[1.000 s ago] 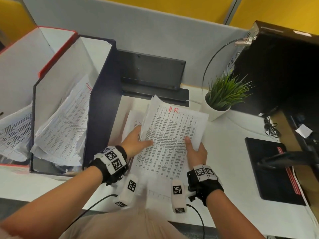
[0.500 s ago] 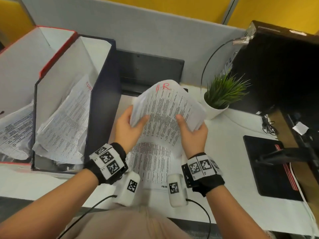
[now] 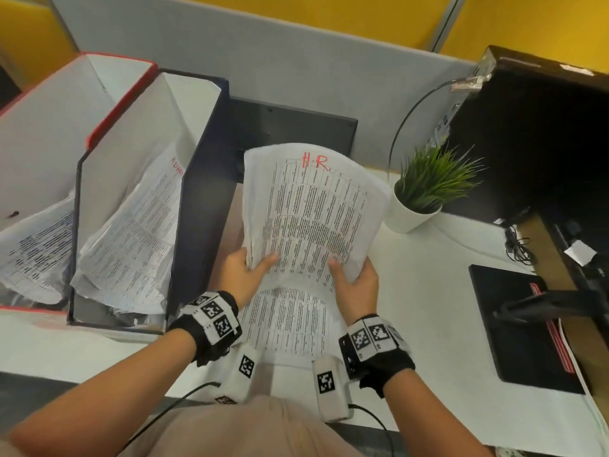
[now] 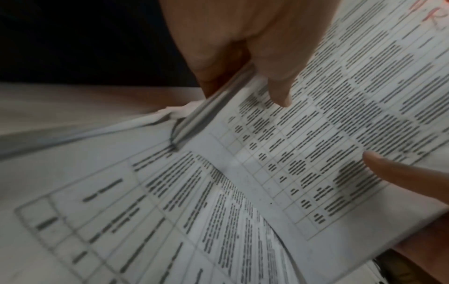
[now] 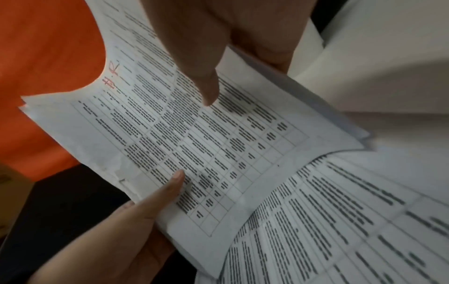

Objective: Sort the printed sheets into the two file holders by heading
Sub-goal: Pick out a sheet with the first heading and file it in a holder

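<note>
Now | HR sheets (image 3: 313,212) raised between both hands | left hand (image 3: 242,275) pinching | right hand (image 3: 357,282) pinching

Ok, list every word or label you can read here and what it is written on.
"H.R." in red handwriting: top of the white printed sheet held up by both hands.
"ADM", red and cut off: sheet in the dark blue file holder.
Printed table text on every sheet: too small to read.

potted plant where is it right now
In the head view the potted plant stands on the desk, right of the held HR sheets.
</note>
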Tool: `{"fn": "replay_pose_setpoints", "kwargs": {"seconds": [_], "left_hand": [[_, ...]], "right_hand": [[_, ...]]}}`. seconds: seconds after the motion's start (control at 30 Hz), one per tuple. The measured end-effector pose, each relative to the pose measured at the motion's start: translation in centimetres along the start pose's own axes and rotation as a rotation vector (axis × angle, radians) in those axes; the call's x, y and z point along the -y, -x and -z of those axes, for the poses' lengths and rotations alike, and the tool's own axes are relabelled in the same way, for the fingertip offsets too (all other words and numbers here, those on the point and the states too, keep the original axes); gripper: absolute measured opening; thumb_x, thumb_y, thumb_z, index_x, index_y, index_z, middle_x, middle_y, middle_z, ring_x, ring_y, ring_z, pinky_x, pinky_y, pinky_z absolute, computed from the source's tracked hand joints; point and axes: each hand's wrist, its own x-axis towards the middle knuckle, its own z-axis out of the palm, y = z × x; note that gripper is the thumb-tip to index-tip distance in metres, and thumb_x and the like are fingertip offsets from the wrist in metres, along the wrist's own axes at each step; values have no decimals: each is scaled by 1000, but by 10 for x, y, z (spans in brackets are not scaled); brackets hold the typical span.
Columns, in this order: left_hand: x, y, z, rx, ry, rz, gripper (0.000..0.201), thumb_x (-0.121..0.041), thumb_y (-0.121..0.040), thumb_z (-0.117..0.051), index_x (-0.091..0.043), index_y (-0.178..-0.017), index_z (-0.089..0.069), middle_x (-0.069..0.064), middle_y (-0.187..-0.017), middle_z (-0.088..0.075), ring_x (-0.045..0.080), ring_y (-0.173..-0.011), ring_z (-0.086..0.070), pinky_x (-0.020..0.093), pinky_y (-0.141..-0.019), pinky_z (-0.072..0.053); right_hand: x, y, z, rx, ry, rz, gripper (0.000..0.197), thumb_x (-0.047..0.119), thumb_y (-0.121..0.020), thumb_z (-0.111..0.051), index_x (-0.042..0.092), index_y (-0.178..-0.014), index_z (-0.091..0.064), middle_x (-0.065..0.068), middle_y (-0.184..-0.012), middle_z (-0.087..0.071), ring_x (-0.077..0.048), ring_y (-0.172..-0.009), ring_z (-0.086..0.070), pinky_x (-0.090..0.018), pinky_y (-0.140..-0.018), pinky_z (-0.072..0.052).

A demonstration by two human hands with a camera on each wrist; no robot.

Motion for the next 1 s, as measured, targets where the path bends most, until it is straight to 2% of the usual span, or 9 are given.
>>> {"fn": "replay_pose_setpoints", "kwargs": {"seconds": [0.13,0.27,0.33,0.4,0.5,0.63,0.8,0.9,1.0], "left_hand": [[-24,2,5,-63,-23,-51,23,-26,-87,-63,-14,-106,-67,-15,-88,-66,8,-89,-66,26,-76,-55],[-84,5,35,-143,-86,-247,20,-23,-89,-60,-11,-103,-67,-3,-96,-70,10,-89,-66,23,-80,-53],[-116,5,69,-146,-143,-294,17,-20,-89,-61,-5,-94,-68,1,-89,-72,13,-81,-67,26,-72,-55],[-143,5,113,-145,-237,-269,21,-23,-87,-64,-2,-82,-65,-2,-72,-69,11,-64,-64,23,-56,-51],[-163,4,181,-214,-376,-191,32,-33,-81,-69,-9,-102,-65,4,-90,-69,16,-77,-64,26,-64,-49],[-162,2,253,-348,-400,-61,24,-40,-73,-73,-24,-91,-69,-9,-86,-70,3,-74,-63,20,-60,-46],[-135,-7,305,-458,-463,52,33,-35,-67,-79,-20,-93,-68,-7,-81,-69,8,-74,-65,22,-59,-46],[-114,-19,312,-463,-627,115,38,-34,-64,-83,-13,-91,-66,1,-81,-66,16,-70,-61,28,-58,-44],[-92,-33,298,-354,-919,146,38,-29,-72,-79,-5,-98,-66,15,-94,-64,30,-82,-58,36,-69,-44]], "right_hand": [[17,-4,-1,-19,-52,27,35,11,-88,-61,10,-123,-56,-3,-117,-64,-17,-110,-61,-34,-96,-51],[52,-11,2,38,-138,227,32,16,-83,-67,28,-110,-57,11,-108,-65,6,-98,-62,-14,-83,-52],[61,-12,4,146,-184,266,36,26,-75,-71,33,-107,-55,9,-104,-67,2,-93,-65,-11,-74,-52],[60,-11,5,232,-169,229,40,36,-67,-71,39,-103,-54,4,-95,-69,-5,-86,-67,-16,-71,-55],[37,-12,8,294,-86,122,43,34,-67,-70,38,-106,-53,-2,-94,-68,-17,-89,-66,-30,-81,-57],[-7,-16,12,225,103,38,42,20,-72,-75,23,-108,-54,-11,-98,-65,-18,-86,-62,-11,-66,-51],[-51,-19,25,132,570,-38,64,17,-62,-86,6,-117,-57,-24,-106,-63,-38,-103,-58,-48,-94,-45],[-65,-16,28,128,730,-118,85,27,-55,-89,4,-128,-52,-26,-120,-59,-40,-113,-54,-49,-102,-41],[-76,-12,27,178,824,-142,96,34,-53,-89,4,-133,-46,-24,-124,-57,-38,-121,-48,-44,-106,-37]]}}
